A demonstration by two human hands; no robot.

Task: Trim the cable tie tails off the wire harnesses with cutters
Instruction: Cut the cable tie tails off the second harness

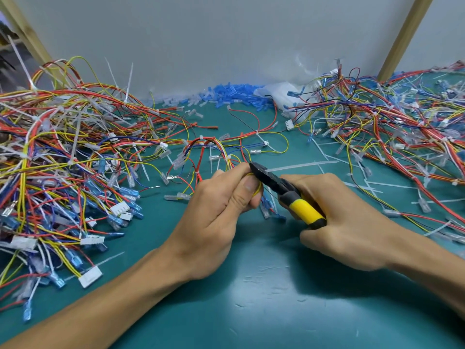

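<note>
Bare desk (pixel 251 311) runs along the near edge, around the forearms. A high harness tangle (pixel 63 159) blocks the left side; a second tangle (pixel 402 127) covers the right. Blue sleeves (pixel 234 93) line the back edge. At centre, a loose harness (pixel 208 142), gripped by the left hand (pixel 214 210), and the right hand (pixel 347 222) with its cutters (pixel 284 191) obstruct; cut tie tails (pixel 302 165) lie just beyond.

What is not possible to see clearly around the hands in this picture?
Head view only.
Tie head on the held harness: hidden behind the left hand and the cutters.
Lower handle of the cutters: covered by the right hand.
Left harness pile: cut off by the frame edge.
</note>
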